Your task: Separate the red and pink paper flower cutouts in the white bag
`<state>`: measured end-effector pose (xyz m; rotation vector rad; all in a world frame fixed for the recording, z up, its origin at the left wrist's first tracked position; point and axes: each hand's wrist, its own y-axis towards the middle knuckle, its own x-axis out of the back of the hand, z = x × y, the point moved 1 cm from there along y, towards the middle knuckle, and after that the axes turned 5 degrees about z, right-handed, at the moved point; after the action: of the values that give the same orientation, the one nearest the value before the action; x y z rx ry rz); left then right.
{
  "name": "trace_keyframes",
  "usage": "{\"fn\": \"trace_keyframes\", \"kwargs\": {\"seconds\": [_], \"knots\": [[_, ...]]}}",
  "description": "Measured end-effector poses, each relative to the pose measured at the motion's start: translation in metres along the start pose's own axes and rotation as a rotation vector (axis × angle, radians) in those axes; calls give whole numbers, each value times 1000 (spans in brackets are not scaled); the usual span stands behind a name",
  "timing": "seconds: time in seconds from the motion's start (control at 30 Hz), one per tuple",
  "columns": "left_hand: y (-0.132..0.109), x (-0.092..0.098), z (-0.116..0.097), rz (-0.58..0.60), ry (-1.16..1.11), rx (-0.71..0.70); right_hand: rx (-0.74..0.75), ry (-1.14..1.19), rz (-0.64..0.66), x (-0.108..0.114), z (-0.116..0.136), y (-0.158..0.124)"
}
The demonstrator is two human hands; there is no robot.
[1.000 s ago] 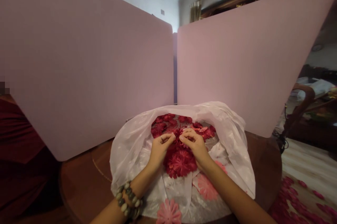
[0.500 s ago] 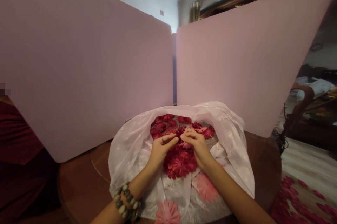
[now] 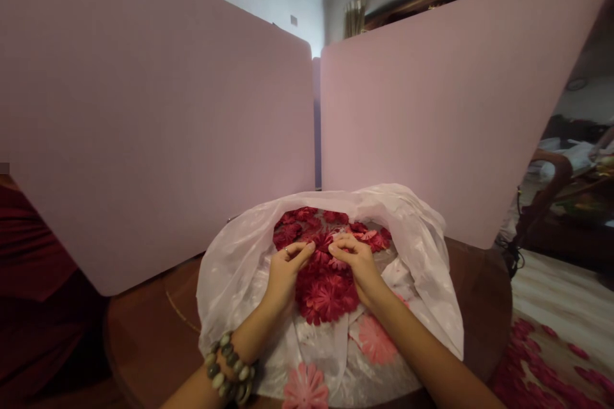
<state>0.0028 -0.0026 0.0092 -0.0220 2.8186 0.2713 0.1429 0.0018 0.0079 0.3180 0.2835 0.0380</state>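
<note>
Over the mouth of a white plastic bag, my left hand and my right hand face each other, a small gap between their fingertips. A dark red flower-shaped petal piece spans that gap, its edges pinched by thumb and fingers on both sides. Directly below lies a pile of red petal pieces on the plastic. Lighter pink petal pieces rest nearer me, one flower at the front and another beside my right forearm. Beads circle my left wrist.
The bag sits on a round brown wooden table. Two tall pink panels stand behind it, meeting near the middle. Magenta petal pieces are scattered on the floor at right, near a wooden chair. Dark red cloth shows at far left.
My left hand's fingers have drawn slightly left and curled into a tighter pinch, showing more of the dark red petal piece. My right hand stays almost in place.
</note>
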Motion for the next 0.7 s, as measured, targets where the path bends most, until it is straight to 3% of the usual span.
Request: {"fn": "trace_keyframes", "kwargs": {"seconds": [0.37, 0.7], "knots": [[10, 8, -6, -65, -260, 39, 64, 44, -66, 10, 6, 6], [5, 3, -2, -46, -125, 13, 109, -25, -158, 19, 9, 10]]}}
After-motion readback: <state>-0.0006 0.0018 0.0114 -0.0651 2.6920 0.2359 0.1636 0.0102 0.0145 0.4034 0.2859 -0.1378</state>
